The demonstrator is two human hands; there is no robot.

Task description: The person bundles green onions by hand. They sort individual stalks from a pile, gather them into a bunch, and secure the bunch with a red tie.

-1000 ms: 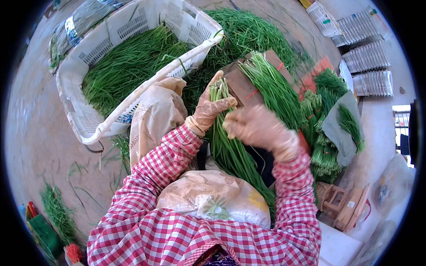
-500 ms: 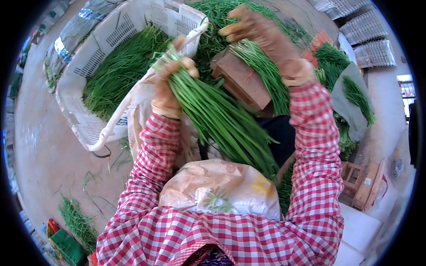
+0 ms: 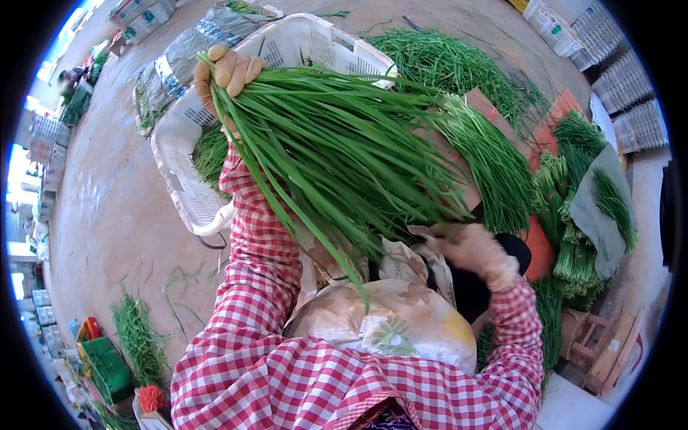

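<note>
My left hand (image 3: pixel 231 73), in a tan glove, grips a thick bunch of garlic chives (image 3: pixel 337 143) by the stem end, raised over the white basket (image 3: pixel 326 34). Its long green leaves fan out rightward and down across my lap. Close to the leaf tips, above my right knee, is my gloved right hand (image 3: pixel 476 251); motion smears its fingers. Right of the held bunch, another bundle of chives (image 3: pixel 494 168) lies across a brown block (image 3: pixel 489 107). Loose chives (image 3: pixel 209 154) show inside the basket, partly covered by my left arm and the bunch.
Behind the block, a large heap of chives (image 3: pixel 444 68) covers the floor. Bundled chives (image 3: pixel 577 261) and a grey cloth (image 3: pixel 598 211) lie at the right, near a small wooden stool (image 3: pixel 591 344). A green container (image 3: pixel 107 367) stands at the lower left.
My left hand has swung the bunch up and leftward, its leaves now spread wider. My right hand has come down from above the block to near my right knee. The whole view has shifted.
</note>
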